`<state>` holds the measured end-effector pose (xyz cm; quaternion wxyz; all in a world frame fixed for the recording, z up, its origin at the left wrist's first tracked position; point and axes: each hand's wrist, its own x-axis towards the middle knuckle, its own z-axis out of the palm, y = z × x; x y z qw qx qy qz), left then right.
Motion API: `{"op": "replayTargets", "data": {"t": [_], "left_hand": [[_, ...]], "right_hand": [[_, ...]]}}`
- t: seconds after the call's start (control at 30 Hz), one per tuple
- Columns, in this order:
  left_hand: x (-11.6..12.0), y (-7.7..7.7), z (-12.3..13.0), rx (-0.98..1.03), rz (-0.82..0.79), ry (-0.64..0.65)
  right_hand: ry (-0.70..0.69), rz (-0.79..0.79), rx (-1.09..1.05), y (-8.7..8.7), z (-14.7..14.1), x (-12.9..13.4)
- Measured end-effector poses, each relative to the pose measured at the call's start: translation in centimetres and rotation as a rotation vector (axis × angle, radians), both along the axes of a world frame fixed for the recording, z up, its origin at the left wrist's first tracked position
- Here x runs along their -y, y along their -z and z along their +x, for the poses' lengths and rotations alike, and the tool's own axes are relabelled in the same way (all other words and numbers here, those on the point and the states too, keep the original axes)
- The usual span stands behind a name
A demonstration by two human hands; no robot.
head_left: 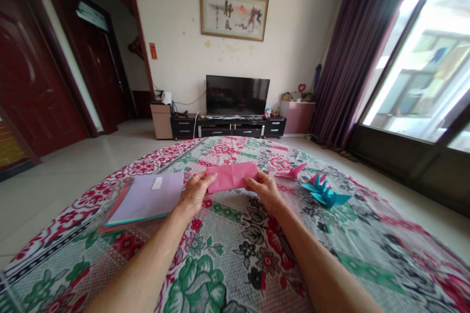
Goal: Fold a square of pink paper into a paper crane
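Note:
A pink sheet of paper point(231, 177), folded into a rectangle with a crease down its middle, is held up above the table between my two hands. My left hand point(198, 190) pinches its left end, thumb on top. At the opposite end, my right hand point(265, 190) grips the lower right corner between thumb and fingers. Beyond my right hand lie a pink folded paper crane point(293, 172) and a small cluster of blue paper cranes point(326, 193), with more pink folded paper partly hidden behind the blue ones.
A stack of coloured paper point(147, 200), lavender on top with a small white label point(157, 183), lies left of my hands. The round table has a flowered tablecloth point(198, 279). Past its far edge stand a TV point(238, 97) and a low black cabinet point(183, 127).

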<state>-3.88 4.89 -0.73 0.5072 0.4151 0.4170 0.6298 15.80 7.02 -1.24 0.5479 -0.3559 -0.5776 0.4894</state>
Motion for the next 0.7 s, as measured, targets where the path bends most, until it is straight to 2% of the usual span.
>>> {"op": "replayTargets", "data": {"t": [0.1,0.3,0.53,0.7], "left_hand": [[-0.1,0.2,-0.1,0.036,-0.022,0.067],[-0.4,0.7,-0.3,-0.068,0.028,0.001],[-0.4,0.9,-0.3,-0.1,0.049,0.028],[-0.3,0.7,-0.3,-0.118,0.08,-0.004]], "right_hand": [[0.003,-0.026,-0.001,-0.1,-0.1,0.1],[0.019,-0.119,-0.034,-0.5,-0.1,0.2],[0.048,-0.086,0.015,0.2,0.3,-0.2],[0.075,-0.031,0.075,0.6,0.5,-0.6]]}}
